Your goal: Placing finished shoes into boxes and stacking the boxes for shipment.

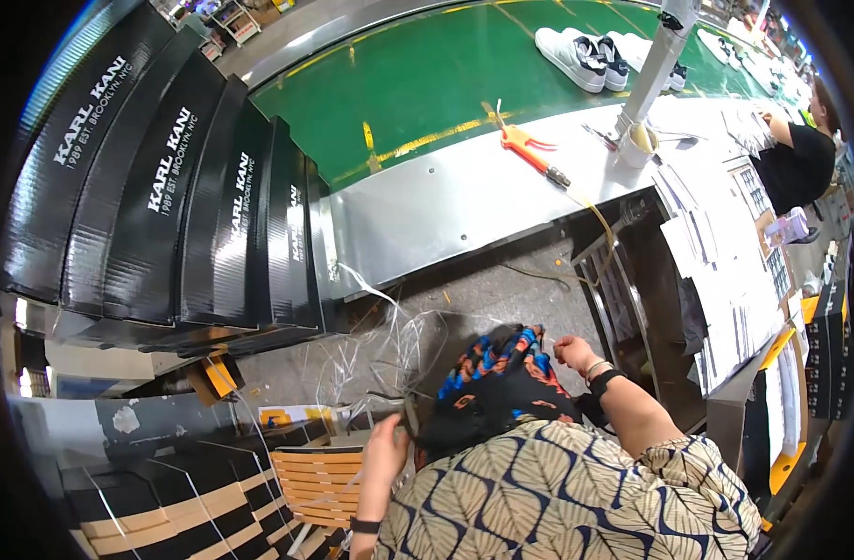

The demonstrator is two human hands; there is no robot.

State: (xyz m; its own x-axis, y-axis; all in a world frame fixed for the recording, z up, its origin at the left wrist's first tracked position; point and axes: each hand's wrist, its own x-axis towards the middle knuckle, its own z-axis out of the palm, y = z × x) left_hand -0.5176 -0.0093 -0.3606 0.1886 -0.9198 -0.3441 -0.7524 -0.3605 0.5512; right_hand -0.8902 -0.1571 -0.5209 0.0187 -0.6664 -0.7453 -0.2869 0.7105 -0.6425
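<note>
My left hand (385,453) is low at my left side, beside the black cloth on my lap and the slatted wooden chair (319,483). Its fingers look stretched out and I see nothing in them. Just right of my knees, my right hand (573,355) is raised over the floor with its fingers curled in. The inside of that hand is hidden, so I cannot make out whether it holds anything. Patterned dark cloth with blue and orange (501,373) covers my knees between the hands. Clear plastic strapping (399,341) lies tangled on the floor ahead.
Black shoeboxes (147,187) stand in a row at left, with more strapped boxes (184,504) below. An orange air gun (529,149) rests on the metal ledge (399,219) beside the green conveyor (427,75). White sneakers (576,61) ride there. Papers (716,271) cover the right-hand table; a person (800,159) sits beyond.
</note>
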